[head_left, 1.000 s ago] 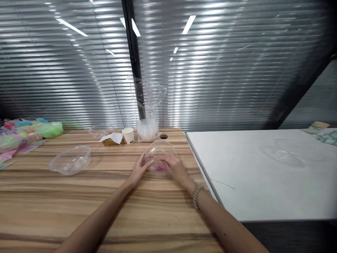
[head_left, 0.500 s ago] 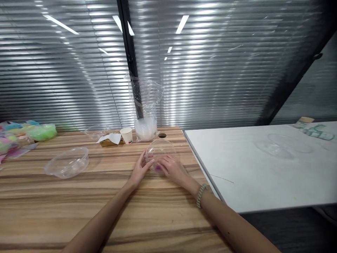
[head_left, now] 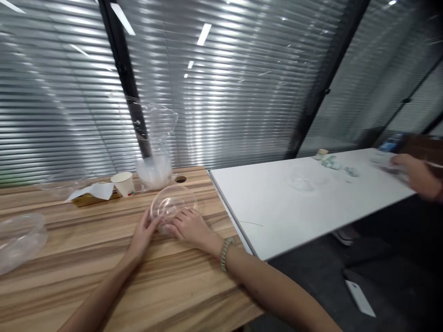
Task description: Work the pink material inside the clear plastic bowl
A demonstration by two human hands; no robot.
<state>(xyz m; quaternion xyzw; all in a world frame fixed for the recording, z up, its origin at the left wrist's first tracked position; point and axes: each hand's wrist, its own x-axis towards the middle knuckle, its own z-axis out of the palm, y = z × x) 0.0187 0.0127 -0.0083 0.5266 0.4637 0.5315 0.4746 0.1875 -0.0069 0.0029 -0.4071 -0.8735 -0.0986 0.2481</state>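
A clear round plastic bowl (head_left: 170, 196) is between my hands on the wood-patterned table. My left hand (head_left: 142, 234) curves around its left near side, thumb against the wall. My right hand (head_left: 194, 227), with a beaded bracelet (head_left: 225, 253) on the wrist, has bent fingers over the near right rim; some fingertips are blurred and hard to separate from the plastic. What lies at the bottom of the bowl is hidden behind my fingers.
Beyond the bowl stand a paper cup (head_left: 123, 183), a tissue box (head_left: 93, 193) and stacked clear containers in a bag (head_left: 155, 170). A larger clear basin (head_left: 22, 237) sits left. A white table (head_left: 270, 203) adjoins at right, where another person's hand (head_left: 417, 175) moves.
My view has swung right, bringing another person's hand and a white object on the floor into sight. Both hands remain at the bowl. The pink spot seen through it earlier no longer shows.
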